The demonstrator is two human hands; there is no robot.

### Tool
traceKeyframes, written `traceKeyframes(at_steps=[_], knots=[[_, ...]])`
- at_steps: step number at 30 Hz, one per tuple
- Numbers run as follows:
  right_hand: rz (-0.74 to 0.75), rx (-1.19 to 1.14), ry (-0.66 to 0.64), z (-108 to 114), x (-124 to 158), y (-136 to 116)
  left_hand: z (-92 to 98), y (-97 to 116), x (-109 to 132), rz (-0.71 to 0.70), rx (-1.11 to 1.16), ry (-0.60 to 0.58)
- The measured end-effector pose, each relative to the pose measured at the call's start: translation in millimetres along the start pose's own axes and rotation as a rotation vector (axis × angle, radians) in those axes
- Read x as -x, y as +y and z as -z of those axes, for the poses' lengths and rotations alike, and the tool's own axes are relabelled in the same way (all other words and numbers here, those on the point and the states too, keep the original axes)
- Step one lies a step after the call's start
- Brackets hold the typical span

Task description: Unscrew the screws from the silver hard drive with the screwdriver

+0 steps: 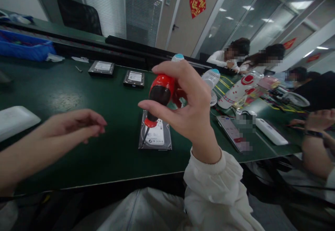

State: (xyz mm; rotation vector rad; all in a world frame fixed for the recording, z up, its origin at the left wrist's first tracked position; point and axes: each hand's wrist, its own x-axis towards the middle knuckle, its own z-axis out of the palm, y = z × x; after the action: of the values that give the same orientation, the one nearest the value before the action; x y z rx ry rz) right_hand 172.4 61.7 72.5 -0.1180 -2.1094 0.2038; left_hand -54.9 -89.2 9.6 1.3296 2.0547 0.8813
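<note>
My right hand [188, 102] holds a red and black screwdriver [160, 93] by its thick handle, between thumb and fingers. The short shaft points down, its tip over the near left corner of a hard drive [157, 136] on the green table. Whether the tip touches the drive, I cannot tell. Part of the drive's far side is hidden by the screwdriver and my hand. To the left of this drive my left hand [75, 126] hovers over the table, loosely curled, slightly blurred and with nothing in it.
Two more hard drives [101, 67] [134, 78] lie farther back, near a blue bin [23, 46]. At the left is a white object [18, 121]. A phone [231, 133], small fans [210, 78] and a white bottle [237, 91] are to the right. Another person's arm [318, 136] rests at the right edge.
</note>
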Motion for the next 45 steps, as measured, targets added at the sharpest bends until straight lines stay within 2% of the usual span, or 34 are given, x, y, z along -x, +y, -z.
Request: traceKeyframes(at_steps=[3, 7, 10, 15, 18, 23, 28, 34, 40, 45], knots=[[-0.013, 0.01, 0.01, -1.4, 2.4, 5.2, -24.3, 15.8, -5.9, -0.083, -0.169, -0.337], [-0.011, -0.02, 0.012, -0.6, 4.4, 5.9, -49.4, 26.8, -11.3, -0.24, -0.323, -0.424], [-0.005, 0.014, 0.048, 1.6, 2.9, 3.8, -58.2, 34.3, -17.7, -0.311, -0.401, -0.431], [-0.032, 0.08, 0.07, 3.5, 3.3, 6.2, -62.5, 45.2, -24.4, -0.391, -0.457, -0.431], [-0.042, 0.06, 0.054, 3.0, 6.7, 9.7, -65.3, 42.1, -24.4, -0.426, -0.451, -0.431], [-0.046, 0.118, 0.002, 6.8, 4.5, 3.5, -74.9, 35.4, -26.6, -0.5, -0.428, -0.339], [-0.032, 0.228, -0.008, 11.4, -0.7, 0.5, -78.3, 39.8, -33.9, -0.413, -0.364, -0.349], [0.068, 0.069, 0.073, 9.9, 7.6, 14.2, -79.7, 33.3, -34.6, -0.421, -0.27, -0.368], [-0.069, 0.106, 0.041, 7.9, 9.9, 15.4, -79.5, 22.9, -32.9, -0.43, -0.217, -0.367], [-0.063, 0.084, 0.061, 4.9, 13.2, 20.3, -78.2, 21.4, -33.6, -0.419, -0.183, -0.387]])
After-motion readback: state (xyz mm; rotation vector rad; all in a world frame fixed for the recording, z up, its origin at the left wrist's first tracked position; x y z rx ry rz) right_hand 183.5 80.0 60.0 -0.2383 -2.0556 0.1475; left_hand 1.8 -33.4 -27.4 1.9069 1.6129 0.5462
